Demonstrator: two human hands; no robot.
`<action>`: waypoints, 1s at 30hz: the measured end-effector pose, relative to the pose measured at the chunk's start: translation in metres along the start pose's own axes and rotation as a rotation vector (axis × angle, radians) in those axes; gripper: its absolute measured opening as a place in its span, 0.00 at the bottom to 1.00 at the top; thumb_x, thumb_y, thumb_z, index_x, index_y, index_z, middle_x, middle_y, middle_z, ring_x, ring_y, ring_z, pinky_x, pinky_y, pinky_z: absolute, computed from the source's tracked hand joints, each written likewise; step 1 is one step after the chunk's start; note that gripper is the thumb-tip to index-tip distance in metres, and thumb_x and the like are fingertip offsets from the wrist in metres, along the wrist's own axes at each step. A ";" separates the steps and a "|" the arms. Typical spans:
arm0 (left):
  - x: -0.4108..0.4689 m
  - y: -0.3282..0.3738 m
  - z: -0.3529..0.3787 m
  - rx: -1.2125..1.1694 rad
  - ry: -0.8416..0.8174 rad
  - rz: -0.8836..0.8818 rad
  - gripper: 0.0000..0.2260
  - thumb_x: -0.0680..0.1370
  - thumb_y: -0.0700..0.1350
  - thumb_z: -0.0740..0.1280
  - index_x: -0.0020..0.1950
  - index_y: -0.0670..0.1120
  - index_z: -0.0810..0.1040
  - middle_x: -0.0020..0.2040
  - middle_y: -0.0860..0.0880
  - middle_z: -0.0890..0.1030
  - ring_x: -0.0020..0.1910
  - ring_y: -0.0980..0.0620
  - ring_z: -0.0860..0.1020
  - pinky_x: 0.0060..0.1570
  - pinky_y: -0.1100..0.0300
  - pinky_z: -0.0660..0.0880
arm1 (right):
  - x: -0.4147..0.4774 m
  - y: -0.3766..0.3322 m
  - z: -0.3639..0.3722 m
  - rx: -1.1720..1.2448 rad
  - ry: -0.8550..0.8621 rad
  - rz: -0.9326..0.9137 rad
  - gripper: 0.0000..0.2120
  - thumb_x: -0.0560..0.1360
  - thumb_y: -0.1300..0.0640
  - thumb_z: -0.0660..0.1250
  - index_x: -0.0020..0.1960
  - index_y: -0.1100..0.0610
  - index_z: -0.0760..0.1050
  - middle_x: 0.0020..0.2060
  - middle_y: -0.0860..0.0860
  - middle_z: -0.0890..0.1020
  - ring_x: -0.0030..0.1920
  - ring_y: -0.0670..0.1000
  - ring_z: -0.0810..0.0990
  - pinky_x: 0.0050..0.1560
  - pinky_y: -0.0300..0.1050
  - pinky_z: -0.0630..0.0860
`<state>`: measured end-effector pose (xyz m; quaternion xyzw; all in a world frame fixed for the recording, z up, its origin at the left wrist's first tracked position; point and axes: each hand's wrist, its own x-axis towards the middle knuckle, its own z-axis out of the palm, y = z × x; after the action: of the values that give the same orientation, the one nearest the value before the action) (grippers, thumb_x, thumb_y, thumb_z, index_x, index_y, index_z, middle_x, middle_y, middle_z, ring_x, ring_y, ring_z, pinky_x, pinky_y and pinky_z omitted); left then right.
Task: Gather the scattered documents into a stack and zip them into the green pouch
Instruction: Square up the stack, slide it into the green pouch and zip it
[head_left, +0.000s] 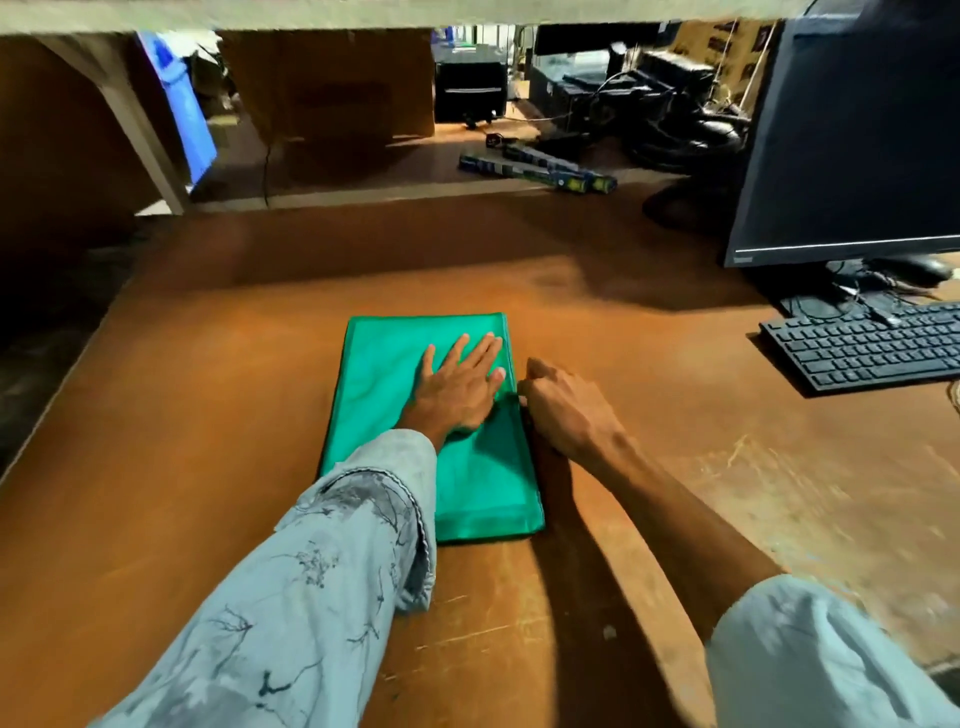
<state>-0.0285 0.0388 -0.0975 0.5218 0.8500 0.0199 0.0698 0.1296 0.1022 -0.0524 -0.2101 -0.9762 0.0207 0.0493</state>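
Pouch (384, 374), flat green rectangle; scuffed desk (208, 415)

Green pouch (395, 374), brown table (208, 415)

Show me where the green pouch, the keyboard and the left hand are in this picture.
green pouch (483, 483), head view, bare fabric near its front right corner.
keyboard (867, 348), head view, middle of the keys.
left hand (457, 387), head view, back of the hand, flat on the pouch.

The left hand (457, 387) presses flat on the green pouch (379, 374) while the right hand (566, 410) pinches its right edge.
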 end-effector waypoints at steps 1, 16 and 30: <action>0.000 0.001 -0.002 -0.001 -0.006 -0.005 0.25 0.84 0.57 0.42 0.81 0.57 0.44 0.81 0.61 0.44 0.80 0.53 0.46 0.75 0.38 0.45 | -0.009 -0.002 -0.002 0.016 -0.006 0.010 0.09 0.79 0.57 0.62 0.53 0.61 0.78 0.51 0.57 0.75 0.48 0.62 0.79 0.42 0.57 0.79; -0.086 0.010 0.009 0.025 0.015 0.030 0.25 0.83 0.61 0.43 0.80 0.63 0.44 0.81 0.61 0.44 0.81 0.51 0.45 0.74 0.35 0.46 | -0.047 -0.015 -0.008 0.139 -0.025 0.021 0.08 0.78 0.58 0.61 0.51 0.58 0.78 0.45 0.56 0.81 0.44 0.63 0.81 0.38 0.54 0.76; -0.100 0.034 0.008 -0.082 0.004 -0.102 0.24 0.83 0.62 0.41 0.79 0.65 0.41 0.81 0.60 0.40 0.80 0.48 0.38 0.69 0.26 0.36 | -0.128 -0.013 0.000 0.113 -0.009 -0.081 0.12 0.78 0.56 0.61 0.59 0.53 0.79 0.49 0.51 0.82 0.50 0.55 0.80 0.43 0.51 0.80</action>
<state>0.0475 -0.0354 -0.0921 0.4743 0.8741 0.0523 0.0904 0.2408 0.0374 -0.0627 -0.1674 -0.9814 0.0745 0.0576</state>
